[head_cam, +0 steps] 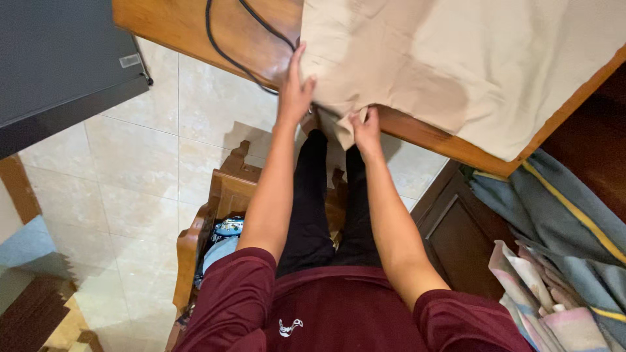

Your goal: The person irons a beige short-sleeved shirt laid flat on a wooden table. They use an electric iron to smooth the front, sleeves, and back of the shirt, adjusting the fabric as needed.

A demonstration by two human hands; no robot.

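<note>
Beige cloth (456,58) hides fingertips of both hands (295,91) (365,127).

Beige tiled floor (130,169) lies beneath a wooden table (182,26) and a carved chair (222,189).

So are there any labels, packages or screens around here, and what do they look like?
Sticker label: small pale rectangle on the dark grey flat panel, upper left.
Emblem: small white shape on the maroon shirt, bottom centre.
No packages or lit screens show.
</note>
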